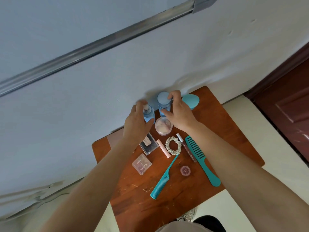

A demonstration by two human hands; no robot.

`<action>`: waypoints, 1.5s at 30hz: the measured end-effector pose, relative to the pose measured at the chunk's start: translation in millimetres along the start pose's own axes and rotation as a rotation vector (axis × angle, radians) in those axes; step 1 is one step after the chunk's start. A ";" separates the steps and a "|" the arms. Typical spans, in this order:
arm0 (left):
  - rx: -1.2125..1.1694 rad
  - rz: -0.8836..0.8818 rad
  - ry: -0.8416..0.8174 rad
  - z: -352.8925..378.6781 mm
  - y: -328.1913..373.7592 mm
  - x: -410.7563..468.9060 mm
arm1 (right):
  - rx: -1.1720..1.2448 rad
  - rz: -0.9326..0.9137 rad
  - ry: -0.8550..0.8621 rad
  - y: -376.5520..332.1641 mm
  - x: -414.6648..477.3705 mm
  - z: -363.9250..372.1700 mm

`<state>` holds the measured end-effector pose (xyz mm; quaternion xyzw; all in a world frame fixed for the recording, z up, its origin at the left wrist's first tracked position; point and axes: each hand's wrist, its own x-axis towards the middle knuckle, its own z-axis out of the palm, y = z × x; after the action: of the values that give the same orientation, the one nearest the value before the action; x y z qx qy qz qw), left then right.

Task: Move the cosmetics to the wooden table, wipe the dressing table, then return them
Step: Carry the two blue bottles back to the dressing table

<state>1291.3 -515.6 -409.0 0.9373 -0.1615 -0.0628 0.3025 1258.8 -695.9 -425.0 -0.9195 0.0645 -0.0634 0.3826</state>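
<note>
head view, one frame. both bottles stand upright at the back of the table (234, 139), close to the wall (117, 72), side by side.

left hand (137, 121): thumb across the lower body of the pump bottle (148, 114), fingers curled up by the pump head. fingertips blurred; i read it as a wrap.

right hand (178, 111): thumb on the front of the capped bottle (163, 99), fingers curled round its far side at the lid. clamped on it.

why so: one bottle per hand halves the trips. gripping the sides keeps them vertical, so nothing leaks.

the tall items sit in the back row and the flat ones in front: jar (163, 125), scrunchie (173, 145), wide comb (200, 158), tail comb (164, 177). i judge that keeps the arms clear of the low things.

cannot tell whether the bottles are being set down or lifted. dressing table not in view.
</note>
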 end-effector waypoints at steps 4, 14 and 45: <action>-0.035 -0.038 0.002 6.2 3.8 1.4 | 0.032 0.011 0.002 2.0 -0.4 0.1; -0.134 0.035 0.131 -25.8 21.8 -15.4 | 0.168 0.083 0.159 -10.6 -24.0 -53.3; -0.756 1.096 -0.505 184.4 592.8 -424.5 | -0.211 0.567 1.491 74.3 -741.0 -444.4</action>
<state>695.6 -925.1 -201.6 0.5088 -0.6420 -0.1685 0.5483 450.9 -933.1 -217.0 -0.6151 0.5394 -0.5548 0.1516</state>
